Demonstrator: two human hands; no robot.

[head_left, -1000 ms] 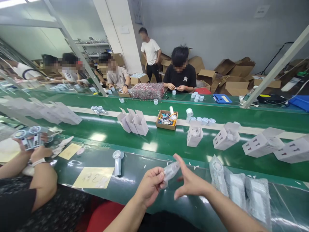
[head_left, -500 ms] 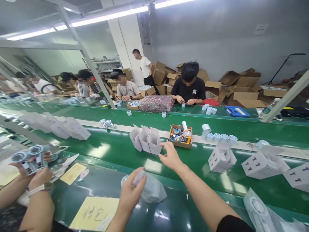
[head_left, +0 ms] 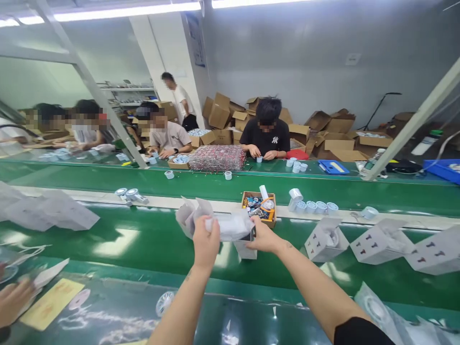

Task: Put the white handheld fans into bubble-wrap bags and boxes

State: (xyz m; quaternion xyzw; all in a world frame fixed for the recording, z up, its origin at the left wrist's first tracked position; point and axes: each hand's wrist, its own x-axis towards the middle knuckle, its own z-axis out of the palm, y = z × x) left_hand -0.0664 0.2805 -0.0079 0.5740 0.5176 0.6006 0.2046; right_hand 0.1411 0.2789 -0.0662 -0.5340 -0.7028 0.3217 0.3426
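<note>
My left hand (head_left: 207,239) grips a white plastic-wrapped item (head_left: 232,226) by its left end, above the green belt. My right hand (head_left: 264,235) is closed on a white box (head_left: 246,250) at the item's right end; the wrapped item covers much of this box. Just left of my left hand stand open white boxes (head_left: 187,218). Behind my right hand is a small carton (head_left: 275,211) of mixed parts. A round, pale blue slotted part (head_left: 165,304) lies on the near table, left of my left forearm.
Filled white boxes (head_left: 327,241) stand on the belt at right, with bagged parts (head_left: 381,306) nearer me. Light-blue round parts (head_left: 321,207) line the pale strip. A co-worker's hand (head_left: 16,297) is at lower left. People sit across the belt.
My left hand has lifted the wrapped item up and forward from the near table. My right hand has taken hold of a white box. The view has turned right.
</note>
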